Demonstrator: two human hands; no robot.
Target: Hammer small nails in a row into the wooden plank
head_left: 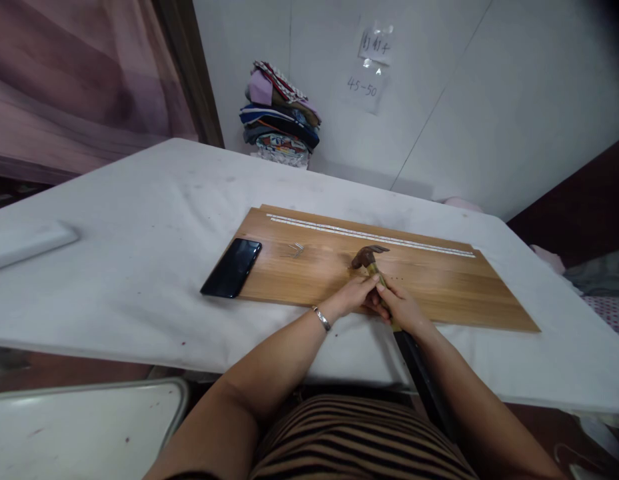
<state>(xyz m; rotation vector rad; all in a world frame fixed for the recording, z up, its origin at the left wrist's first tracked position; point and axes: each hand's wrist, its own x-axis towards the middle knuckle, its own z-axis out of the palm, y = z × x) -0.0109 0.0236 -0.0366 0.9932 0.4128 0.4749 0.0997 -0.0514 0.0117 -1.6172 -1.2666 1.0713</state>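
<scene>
A long wooden board (439, 290) lies on a white table (139, 220). A claw hammer (369, 257) rests with its rusty head on the board, its handle running back toward me. My right hand (402, 307) is wrapped round the handle just below the head. My left hand (356, 293) is closed beside it, fingers against the handle. A silver bracelet (322, 319) circles my left wrist. A short row of small nails (396, 279) stands in the board right of the hammer head. A few loose nails (295, 250) lie farther left on the board.
A black phone (232, 267) lies at the board's left end. A white strip (369, 235) runs along the board's far edge. A pile of folded cloth (280, 117) sits against the wall behind. A white bar (29, 240) lies far left. A white chair seat (84, 427) stands lower left.
</scene>
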